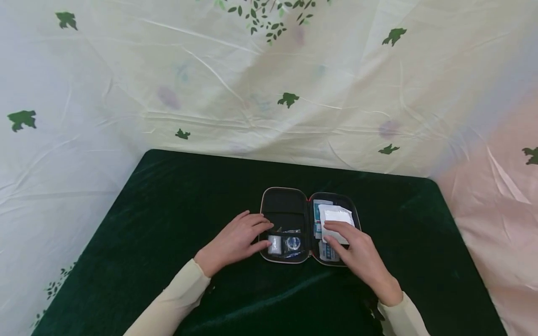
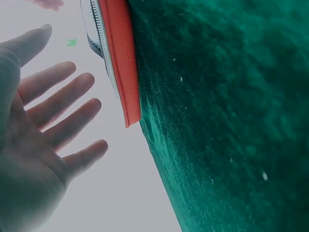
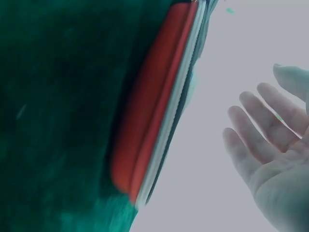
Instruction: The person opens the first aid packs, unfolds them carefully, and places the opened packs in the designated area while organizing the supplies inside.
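A small zip case [image 1: 283,201] lies unfolded on the green cloth, black inside; its red outer shell [image 3: 147,106] shows in the right wrist view. My left hand [image 1: 240,235] hovers at the left half, fingertips over its edge, fingers spread and loosely extended. In that half sit a white roll [image 1: 275,244] and a round blue-and-white item [image 1: 293,243] in clear wrapping. Over the right half, my right hand [image 1: 357,249] has its fingertips at a white packet [image 1: 337,213]. Blue-and-white packets [image 1: 328,252] lie beneath and beside that packet, partly covered.
Dark green velvet cloth [image 1: 201,186] covers the table. Pale curtains with green leaf-like prints [image 1: 288,99] hang behind it and along both sides.
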{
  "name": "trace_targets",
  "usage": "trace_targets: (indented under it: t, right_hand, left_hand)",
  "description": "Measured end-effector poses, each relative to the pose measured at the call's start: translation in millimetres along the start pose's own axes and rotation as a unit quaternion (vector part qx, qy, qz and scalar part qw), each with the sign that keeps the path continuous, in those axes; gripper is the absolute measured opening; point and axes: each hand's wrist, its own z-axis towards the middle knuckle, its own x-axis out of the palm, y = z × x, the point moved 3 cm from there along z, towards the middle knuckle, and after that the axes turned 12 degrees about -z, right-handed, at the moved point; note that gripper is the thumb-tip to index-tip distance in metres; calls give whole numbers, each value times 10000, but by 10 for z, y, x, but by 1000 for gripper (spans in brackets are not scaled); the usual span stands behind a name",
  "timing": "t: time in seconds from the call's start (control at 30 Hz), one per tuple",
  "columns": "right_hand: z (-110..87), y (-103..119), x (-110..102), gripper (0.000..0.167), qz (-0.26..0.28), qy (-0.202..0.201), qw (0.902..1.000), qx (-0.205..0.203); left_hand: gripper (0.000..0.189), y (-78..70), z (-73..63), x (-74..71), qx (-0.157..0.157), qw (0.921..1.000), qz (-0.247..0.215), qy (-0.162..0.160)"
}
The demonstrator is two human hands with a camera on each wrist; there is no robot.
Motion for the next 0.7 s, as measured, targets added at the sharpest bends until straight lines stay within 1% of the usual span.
trace_targets:
  t: [0.13, 0.27, 0.37, 0.53, 0.63, 0.7]
  right_hand:
    - [-40, -117, -25, 31, -127, -82, 9999, 61]
    - [-47, -231, -5, 35, -316, 7, 9995, 38]
    - [-37, -315, 22, 43, -473, 232, 9986, 27]
    - [-12, -438, 56, 62, -777, 719, 9943, -92]
    - [12, -491, 74, 73, -941, 993, 9904, -204]
    - [27, -520, 84, 77, -983, 1153, 9881, -280]
  left_hand:
    - [48, 12, 47, -4, -28, 9999, -101, -115]
    - [47, 26, 129, 4, -29, 9995, -183, -263]
    - [47, 46, 214, 7, -78, 9989, -177, -421]
    - [54, 98, 371, 6, -228, 9975, -76, -663]
    - [56, 136, 461, 12, -275, 9973, 112, -667]
    - [56, 155, 516, 18, -252, 9977, 263, -566]
